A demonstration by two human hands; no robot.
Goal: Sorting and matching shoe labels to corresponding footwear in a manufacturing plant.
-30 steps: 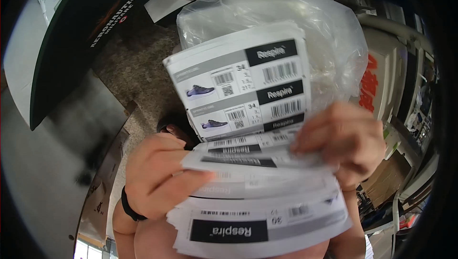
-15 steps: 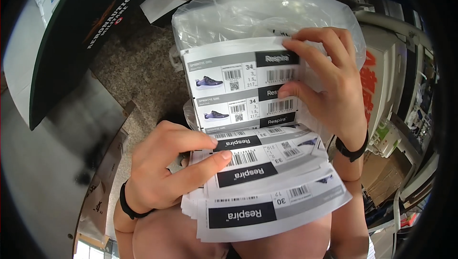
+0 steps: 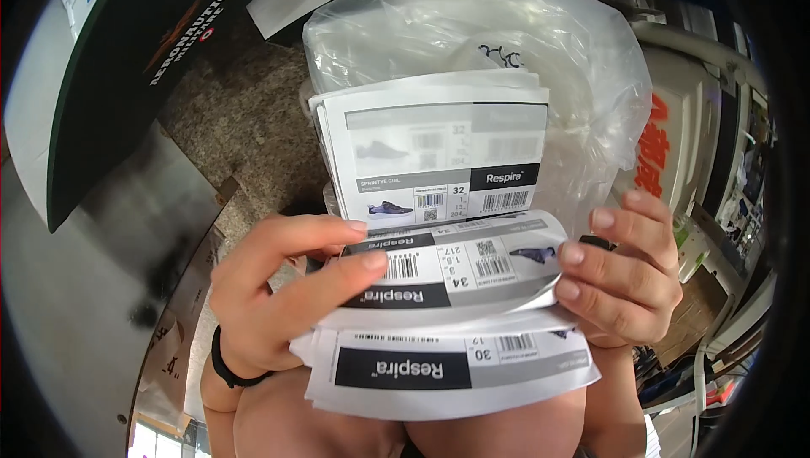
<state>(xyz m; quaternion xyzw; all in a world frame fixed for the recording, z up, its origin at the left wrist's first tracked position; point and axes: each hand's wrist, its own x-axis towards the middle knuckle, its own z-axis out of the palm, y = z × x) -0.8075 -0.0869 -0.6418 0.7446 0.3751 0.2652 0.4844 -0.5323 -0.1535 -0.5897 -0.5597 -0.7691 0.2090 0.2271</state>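
A stack of printed label sheets [image 3: 447, 192] lies over my lap, white with black, grey and barcode blocks and small pictures of dark shoes. Several sheets fold down toward me, so their print reads upside down. My left hand [image 3: 291, 285] grips the left side of the folded sheets [image 3: 405, 296], thumb and forefinger on top, the other fingers hidden beneath. At the right edge of the uppermost folded sheet, my right hand [image 3: 629, 268] holds it, fingertips along the curled edge, its thumb hidden. Lower sheets [image 3: 481, 386] rest on my thighs.
Beyond the stack sits a large clear plastic bag [image 3: 472, 15] with a dark handwritten mark. A dark panel with printing [image 3: 152, 78] rises at the left, above a grey surface [image 3: 84, 281]. On the right stand a pale box with red characters [image 3: 662, 133] and brown cardboard [image 3: 696, 314].
My right hand has come down from the upper sheet's top right to the folded sheets' right edge. The sheet it held is turned down, baring another below. My left hand keeps its grip.
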